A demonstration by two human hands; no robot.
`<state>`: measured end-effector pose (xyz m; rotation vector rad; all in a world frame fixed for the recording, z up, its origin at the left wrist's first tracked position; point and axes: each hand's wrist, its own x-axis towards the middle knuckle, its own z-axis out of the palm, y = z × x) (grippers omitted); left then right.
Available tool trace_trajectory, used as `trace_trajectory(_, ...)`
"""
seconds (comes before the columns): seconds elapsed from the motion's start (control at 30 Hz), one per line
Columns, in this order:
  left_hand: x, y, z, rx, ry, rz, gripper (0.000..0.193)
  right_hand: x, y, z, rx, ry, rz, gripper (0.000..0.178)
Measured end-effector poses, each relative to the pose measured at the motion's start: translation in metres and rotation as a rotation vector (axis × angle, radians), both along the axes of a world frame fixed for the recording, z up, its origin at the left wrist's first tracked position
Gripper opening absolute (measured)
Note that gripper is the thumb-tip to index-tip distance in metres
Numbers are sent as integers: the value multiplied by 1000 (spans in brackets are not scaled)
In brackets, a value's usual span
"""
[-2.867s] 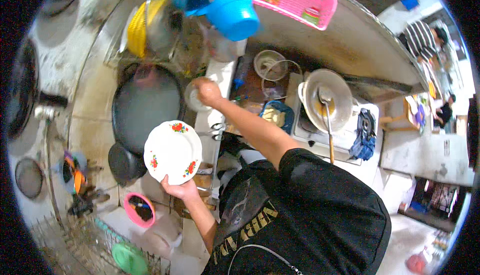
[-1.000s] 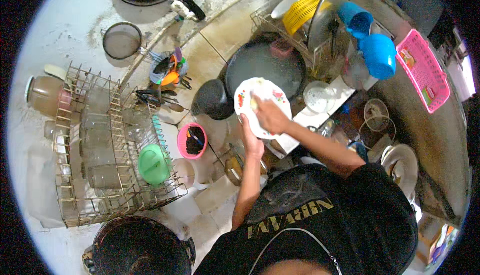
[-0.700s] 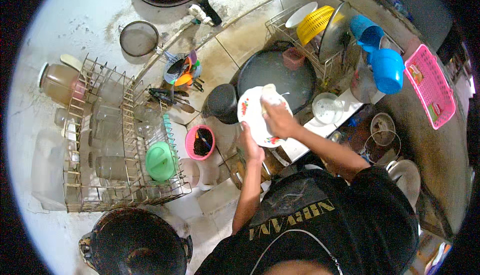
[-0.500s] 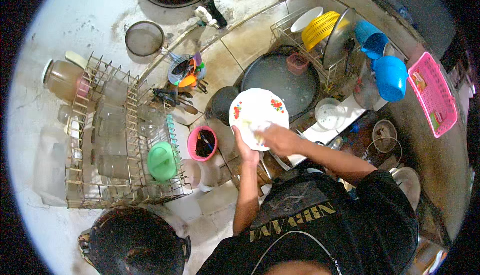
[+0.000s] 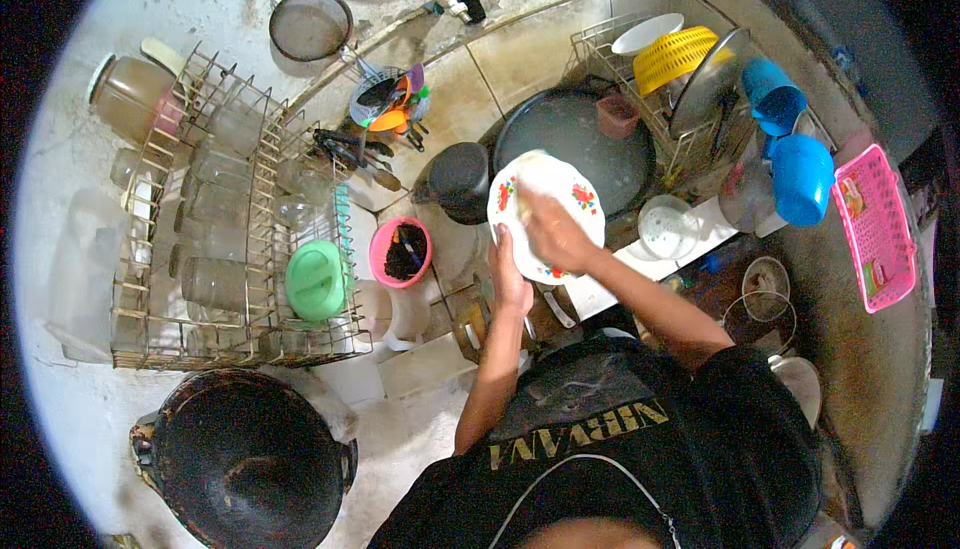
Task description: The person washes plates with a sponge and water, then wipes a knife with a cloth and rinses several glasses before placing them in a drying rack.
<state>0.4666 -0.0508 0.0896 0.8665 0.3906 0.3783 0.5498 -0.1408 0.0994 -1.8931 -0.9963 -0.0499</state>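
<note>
My left hand (image 5: 512, 277) grips the lower left edge of a white plate (image 5: 584, 219) with red flowers round its scalloped rim. The plate is tilted over the near edge of a large dark basin (image 5: 509, 132) of cloudy water. Pressed against the plate's face is my right hand (image 5: 558, 233), blurred, its fingers curled over something pale that I cannot make out. A small reddish cup (image 5: 617, 116) sits in the basin at its far right. Left of the plate stands a dark pot (image 5: 460, 185).
A wire rack (image 5: 262, 289) with glass jars and a green lid (image 5: 316, 279) stands at left, above a black wok (image 5: 240, 464). A pink bowl (image 5: 376, 261) lies nearer me. Blue dippers (image 5: 802, 179), a yellow colander (image 5: 675, 59) and a pink basket (image 5: 875, 229) are at right.
My right hand has slid up and toward the left across the plate's face. My left hand still holds the plate. The whole view has shifted a little.
</note>
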Motion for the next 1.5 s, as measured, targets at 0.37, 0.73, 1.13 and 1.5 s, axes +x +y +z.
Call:
trace_trajectory(0.37,0,7,-13,-24,24,-1,59,-18,-4,-14,-164,3,190,56)
trace_trajectory(0.73,-8,19,-11,-38,38,42,40,-34,-17,-20,126,320,110,39)
trace_trajectory(1.13,-19,6,-10,-23,65,49,42,-31,-16,19,836,1647,204,40)
trace_trajectory(1.5,-26,10,-14,-123,53,-5,37,-37,-15,8,664,1169,312,39)
